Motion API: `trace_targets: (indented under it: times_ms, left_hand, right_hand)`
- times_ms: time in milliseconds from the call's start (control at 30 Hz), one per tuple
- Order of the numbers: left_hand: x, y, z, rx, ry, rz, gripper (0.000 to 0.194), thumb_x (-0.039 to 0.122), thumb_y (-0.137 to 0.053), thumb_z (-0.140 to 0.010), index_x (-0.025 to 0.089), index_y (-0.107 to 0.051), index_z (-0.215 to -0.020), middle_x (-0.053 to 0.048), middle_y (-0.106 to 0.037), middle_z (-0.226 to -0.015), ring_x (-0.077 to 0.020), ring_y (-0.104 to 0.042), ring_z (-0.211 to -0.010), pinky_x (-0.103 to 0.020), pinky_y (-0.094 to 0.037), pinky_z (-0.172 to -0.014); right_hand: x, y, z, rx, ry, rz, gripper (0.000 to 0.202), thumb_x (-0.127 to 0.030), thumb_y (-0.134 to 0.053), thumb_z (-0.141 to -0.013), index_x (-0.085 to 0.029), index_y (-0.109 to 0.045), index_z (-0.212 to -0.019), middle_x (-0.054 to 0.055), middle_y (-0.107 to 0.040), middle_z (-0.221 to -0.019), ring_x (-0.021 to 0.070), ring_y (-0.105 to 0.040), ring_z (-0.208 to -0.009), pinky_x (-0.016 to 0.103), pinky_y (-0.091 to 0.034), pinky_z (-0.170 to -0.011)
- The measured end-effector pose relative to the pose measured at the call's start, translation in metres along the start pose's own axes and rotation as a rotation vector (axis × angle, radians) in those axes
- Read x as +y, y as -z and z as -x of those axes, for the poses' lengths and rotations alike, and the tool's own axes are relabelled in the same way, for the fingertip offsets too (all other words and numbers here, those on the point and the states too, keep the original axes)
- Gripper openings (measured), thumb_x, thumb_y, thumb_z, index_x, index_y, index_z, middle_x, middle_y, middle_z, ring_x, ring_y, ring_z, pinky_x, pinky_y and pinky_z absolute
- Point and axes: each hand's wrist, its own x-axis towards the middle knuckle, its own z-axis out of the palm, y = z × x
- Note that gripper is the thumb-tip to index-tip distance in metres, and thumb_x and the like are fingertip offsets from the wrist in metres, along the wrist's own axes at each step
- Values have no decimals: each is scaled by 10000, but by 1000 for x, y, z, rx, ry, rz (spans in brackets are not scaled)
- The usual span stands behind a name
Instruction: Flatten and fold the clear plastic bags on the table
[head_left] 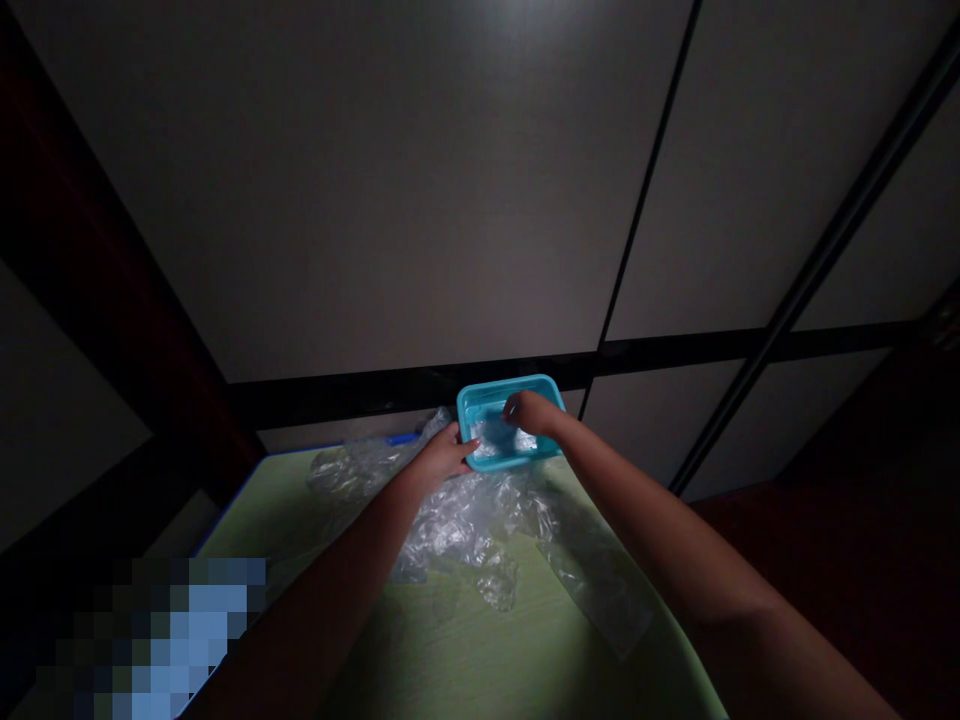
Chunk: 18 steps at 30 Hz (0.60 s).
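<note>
Two bare forearms rise from the bottom edge and converge, the left slanting up and rightward, the right up and leftward. Behind everything stands one pale panelled wardrobe, crossed by a dark band. Against it sits one green table, strewn with crumpled clear plastic, its pieces too tangled to count; one flat clear bag lies near the right edge. One blue tray is held at the table's far side, clear film inside. Its left end is gripped by the left hand, thumb over the rim, other fingers mostly hidden. Over the tray's interior, the right hand bends down, fingers curled together; in this dim light, I cannot tell whether they pinch the film.
</note>
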Motion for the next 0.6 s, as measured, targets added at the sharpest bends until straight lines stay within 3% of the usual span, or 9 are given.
trace_targets:
  times_ms: [200, 367, 467, 600]
  left_hand:
    - [3, -1, 3, -8, -6, -7, 251, 173, -716, -785, 172, -580, -995, -49, -695, -911, -185, -697, -783, -355, -588, -729]
    - [7, -4, 0, -11, -3, -18, 224, 180, -722, -785, 161, -581, -957, -48, -697, -857, -176, -695, -718, -343, -597, -671]
    - [10, -4, -6, -13, 1, -24, 197, 197, -712, -801, 157, -581, -941, -44, -691, -822, -174, -692, -703, -337, -600, -657]
    - [14, -2, -17, -16, 20, -49, 171, 222, -684, -833, 137, -594, -952, -54, -683, -814, -180, -684, -715, -348, -594, -670]
  right_hand:
    - [-5, -18, -7, -239, -78, -239, 338, -354, -573, -918, -175, -551, -1205, 79, -586, -1190, 207, -610, -983, 415, -531, -824]
    - [-5, -21, -16, -348, -172, -354, 345, -354, -578, -915, -175, -549, -1208, 81, -580, -1203, 214, -604, -1000, 425, -526, -835]
    - [-5, -18, -20, -336, -181, -423, 346, -356, -581, -913, -175, -551, -1206, 77, -580, -1201, 212, -603, -1000, 424, -527, -835]
    - [-3, -7, -16, -185, -124, -546, 286, -342, -531, -942, -150, -571, -1151, 94, -639, -1083, 188, -648, -860, 365, -544, -736]
